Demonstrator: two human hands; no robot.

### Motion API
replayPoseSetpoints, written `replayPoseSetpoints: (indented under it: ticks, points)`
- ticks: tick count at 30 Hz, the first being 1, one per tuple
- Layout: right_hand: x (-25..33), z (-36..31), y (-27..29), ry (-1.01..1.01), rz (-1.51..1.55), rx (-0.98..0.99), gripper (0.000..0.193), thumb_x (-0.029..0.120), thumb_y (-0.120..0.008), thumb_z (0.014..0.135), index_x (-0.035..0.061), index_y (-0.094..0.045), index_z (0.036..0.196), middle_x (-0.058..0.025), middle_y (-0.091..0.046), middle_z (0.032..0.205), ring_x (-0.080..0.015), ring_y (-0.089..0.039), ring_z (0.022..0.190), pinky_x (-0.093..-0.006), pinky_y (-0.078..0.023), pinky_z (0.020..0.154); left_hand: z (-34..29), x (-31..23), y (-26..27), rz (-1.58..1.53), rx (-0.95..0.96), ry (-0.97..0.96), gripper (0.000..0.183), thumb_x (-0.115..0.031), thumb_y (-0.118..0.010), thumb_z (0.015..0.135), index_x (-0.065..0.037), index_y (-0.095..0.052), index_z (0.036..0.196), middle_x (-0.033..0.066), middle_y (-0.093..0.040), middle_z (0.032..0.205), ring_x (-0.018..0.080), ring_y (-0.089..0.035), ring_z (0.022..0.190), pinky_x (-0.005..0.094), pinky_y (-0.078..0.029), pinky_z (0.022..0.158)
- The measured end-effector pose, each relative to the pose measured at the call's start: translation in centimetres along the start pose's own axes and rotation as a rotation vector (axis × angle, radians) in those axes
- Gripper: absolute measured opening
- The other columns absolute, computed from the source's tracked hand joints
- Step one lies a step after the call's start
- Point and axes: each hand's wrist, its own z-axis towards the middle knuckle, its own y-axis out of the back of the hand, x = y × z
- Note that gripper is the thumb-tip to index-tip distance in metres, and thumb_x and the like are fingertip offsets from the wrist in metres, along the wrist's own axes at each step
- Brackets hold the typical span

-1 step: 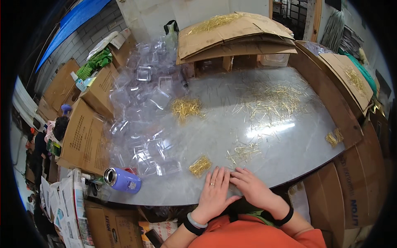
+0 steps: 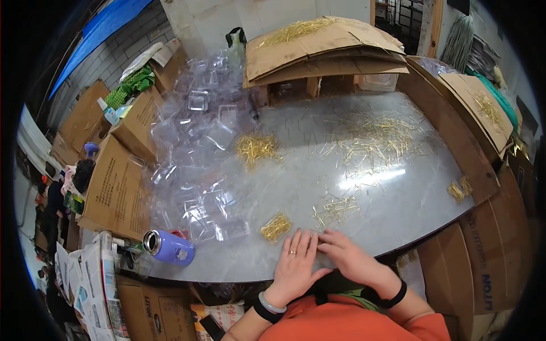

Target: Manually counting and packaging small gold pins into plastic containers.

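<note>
My left hand [image 2: 297,258] lies palm down at the table's near edge, fingers stretched out and thumb spread toward the right. Beside it my right hand [image 2: 351,258] rests with its fingers extended and close together, their tips near my left fingers. Whatever may lie under the palms is hidden. Just left of my left fingertips sits a compact bundle of thin gold wire pins [image 2: 276,228]. A small scatter of loose gold pins [image 2: 336,209] lies beyond my right hand. Farther off are a dense gold pile [image 2: 256,150] and a wide loose spread of pins [image 2: 382,138].
Clear plastic boxes [image 2: 199,142] heap along the table's left side. An open purple bottle [image 2: 169,248] stands at the near left. Cardboard [image 2: 324,48] covers the back, and a cardboard wall [image 2: 449,128] borders the right. Another gold bundle [image 2: 459,189] lies at the right edge.
My right hand has shifted very slightly to the right, and its fingers lie a little closer together. My left hand and the pins look the same.
</note>
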Motion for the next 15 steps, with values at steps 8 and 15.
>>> replayPoseSetpoints:
  ticks: [8,15]
  points:
    - [-4.3,4.0,3.7,-0.06,-0.488,-0.009,0.045,0.006,-0.062,0.089,0.0023,-0.056,0.134,-0.0223,-0.053,0.143,-0.0419,-0.049,0.133,-0.049,-0.041,0.11,0.4,-0.6,-0.6,0.076,-0.063,-0.014,0.088,-0.059,-0.061,0.093,0.006,-0.041,0.149,0.0229,-0.041,0.148,0.0436,-0.035,0.143,0.0587,-0.026,0.118]
    - [-0.4,0.7,6.2,-0.061,-0.255,0.156,0.057,0.02,-0.078,0.082,0.0063,-0.057,0.133,-0.0162,-0.054,0.14,-0.0385,-0.052,0.123,-0.0457,-0.043,0.106,-0.3,-0.1,-0.4,-0.071,-0.085,0.02,0.093,-0.058,-0.065,0.091,0.01,-0.037,0.149,0.0241,-0.039,0.152,0.0422,-0.034,0.145,0.0567,-0.026,0.12]
